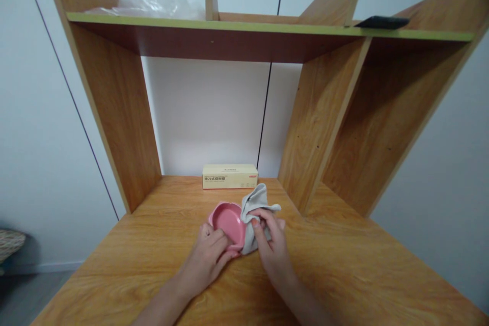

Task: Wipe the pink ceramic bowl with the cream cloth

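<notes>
Pink dish (230,219), rim pinched by left hand (211,252) — right hand (272,244) pinching grey cloth (255,199) against its edge — wide tabletop (351,260) rightward.

Wood desk (344,265), cream box (229,177) on it near back. Shelf (260,27) above: clear plastic (156,6) left, dark flat item (382,22) right.

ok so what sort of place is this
Probably a desk area in a room, though whether home, dorm or office I can't tell. The wood-grain desk has a shelf with upright dividers above it, and a pale wall stands behind.
</notes>
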Demonstrator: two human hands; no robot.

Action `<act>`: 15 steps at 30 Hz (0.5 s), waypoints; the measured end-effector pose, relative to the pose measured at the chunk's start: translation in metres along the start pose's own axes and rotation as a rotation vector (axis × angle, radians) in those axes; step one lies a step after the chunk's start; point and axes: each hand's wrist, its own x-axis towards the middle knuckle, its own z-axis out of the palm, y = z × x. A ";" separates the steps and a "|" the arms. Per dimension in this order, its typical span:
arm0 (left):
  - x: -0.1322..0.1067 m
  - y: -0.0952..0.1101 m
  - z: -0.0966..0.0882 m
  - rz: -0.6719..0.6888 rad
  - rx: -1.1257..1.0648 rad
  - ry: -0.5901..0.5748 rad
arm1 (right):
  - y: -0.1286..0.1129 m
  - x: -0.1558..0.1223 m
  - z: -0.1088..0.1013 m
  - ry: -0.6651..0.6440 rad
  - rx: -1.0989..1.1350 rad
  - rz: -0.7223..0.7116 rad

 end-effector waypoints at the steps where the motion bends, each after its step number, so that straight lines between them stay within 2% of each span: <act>1: 0.000 0.001 0.002 0.041 0.016 -0.013 | -0.003 0.000 -0.001 -0.061 -0.024 -0.051; 4: -0.001 0.005 0.008 0.111 0.030 -0.013 | -0.009 0.002 -0.002 -0.204 -0.074 -0.150; 7: -0.001 0.008 0.008 0.130 0.039 -0.002 | -0.008 0.003 -0.001 -0.207 -0.108 -0.134; 12: 0.003 0.014 0.003 0.148 0.118 -0.043 | 0.007 0.006 0.005 -0.028 -0.219 0.087; 15: 0.005 0.016 0.003 0.163 0.133 -0.043 | 0.020 0.008 0.007 -0.045 -0.284 0.238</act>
